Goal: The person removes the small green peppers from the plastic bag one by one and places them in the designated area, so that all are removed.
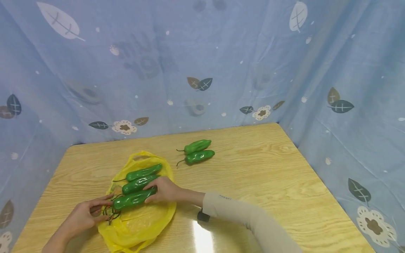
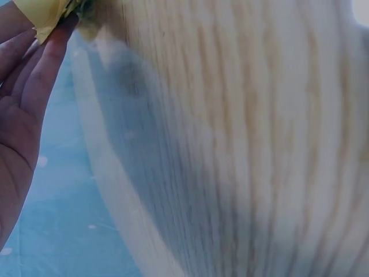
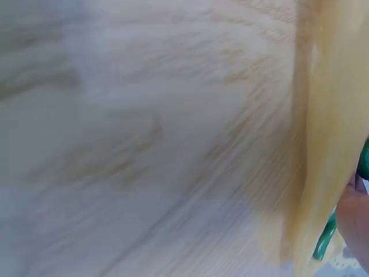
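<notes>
A yellow plastic bag [image 1: 142, 228] lies spread on the table, bearing three long glossy green peppers side by side. My right hand [image 1: 164, 189] holds the nearest green pepper [image 1: 129, 201] by its tip end, thumb on the near side and fingers on the far side. The middle pepper [image 1: 136, 185] lies just beyond it, the far pepper [image 1: 143, 172] behind that. At the left edge of the bag, my left hand [image 1: 80, 216] pinches yellow plastic beside dark stems [image 1: 110, 214]. In the right wrist view, the bag [image 3: 328, 115] hides part of the hand [image 3: 354, 225].
Two more green peppers, one farther [image 1: 197, 146] and one nearer [image 1: 200, 156], lie on the wooden table [image 1: 253, 168] beyond the bag. A blue patterned curtain [image 1: 177, 63] surrounds the table's back and sides. A small black device [image 1: 203, 216] sits under the right wrist.
</notes>
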### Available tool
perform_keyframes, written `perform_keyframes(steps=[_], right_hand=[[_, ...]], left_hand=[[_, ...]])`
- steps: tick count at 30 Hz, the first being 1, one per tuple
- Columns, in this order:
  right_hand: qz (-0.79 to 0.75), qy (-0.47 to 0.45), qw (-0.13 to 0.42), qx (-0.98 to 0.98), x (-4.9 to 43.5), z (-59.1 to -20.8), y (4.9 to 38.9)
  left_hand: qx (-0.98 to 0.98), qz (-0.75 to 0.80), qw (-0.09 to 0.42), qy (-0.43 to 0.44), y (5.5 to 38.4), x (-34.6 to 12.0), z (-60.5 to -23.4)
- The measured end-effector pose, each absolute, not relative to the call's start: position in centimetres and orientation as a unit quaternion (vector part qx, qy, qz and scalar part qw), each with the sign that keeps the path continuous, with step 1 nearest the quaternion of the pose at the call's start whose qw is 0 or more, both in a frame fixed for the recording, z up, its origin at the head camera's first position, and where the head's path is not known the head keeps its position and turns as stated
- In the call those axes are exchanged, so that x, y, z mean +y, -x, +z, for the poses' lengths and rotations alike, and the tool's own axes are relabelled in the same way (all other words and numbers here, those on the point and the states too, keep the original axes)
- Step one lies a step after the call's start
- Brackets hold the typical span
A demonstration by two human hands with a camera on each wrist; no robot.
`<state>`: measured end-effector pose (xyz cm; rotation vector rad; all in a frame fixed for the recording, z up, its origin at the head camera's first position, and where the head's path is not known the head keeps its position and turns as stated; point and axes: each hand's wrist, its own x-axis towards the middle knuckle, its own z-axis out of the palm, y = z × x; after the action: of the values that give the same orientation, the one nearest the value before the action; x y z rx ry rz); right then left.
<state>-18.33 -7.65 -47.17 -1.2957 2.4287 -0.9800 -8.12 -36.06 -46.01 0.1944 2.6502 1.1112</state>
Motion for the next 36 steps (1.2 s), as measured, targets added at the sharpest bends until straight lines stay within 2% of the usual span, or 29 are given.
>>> perform_keyframes(steps=[3, 8, 20, 32, 36], right_hand=[[-0.381, 0.403, 0.138, 0.82, -6.3, -46.9, 18.5], [-0.451, 0.363, 0.151, 0.801, -4.2, -46.7, 18.7], [-0.55, 0.32, 0.104, 0.765, 1.0, -45.1, 19.8], [-0.586, 0.311, 0.128, 0.737, 6.2, -43.9, 19.8], [-0.589, 0.313, 0.121, 0.735, 7.8, -43.6, 19.5]], left_hand=[[0.916, 0.375, 0.128, -0.063, 8.2, -36.0, -46.0], [0.922, 0.361, 0.126, -0.059, 8.1, -36.0, -46.0], [0.922, 0.361, 0.128, -0.061, 8.1, -36.1, -46.0], [0.917, 0.366, 0.147, -0.068, 8.3, -36.4, -46.0], [0.919, 0.36, 0.138, -0.087, 8.4, -36.5, -46.2]])
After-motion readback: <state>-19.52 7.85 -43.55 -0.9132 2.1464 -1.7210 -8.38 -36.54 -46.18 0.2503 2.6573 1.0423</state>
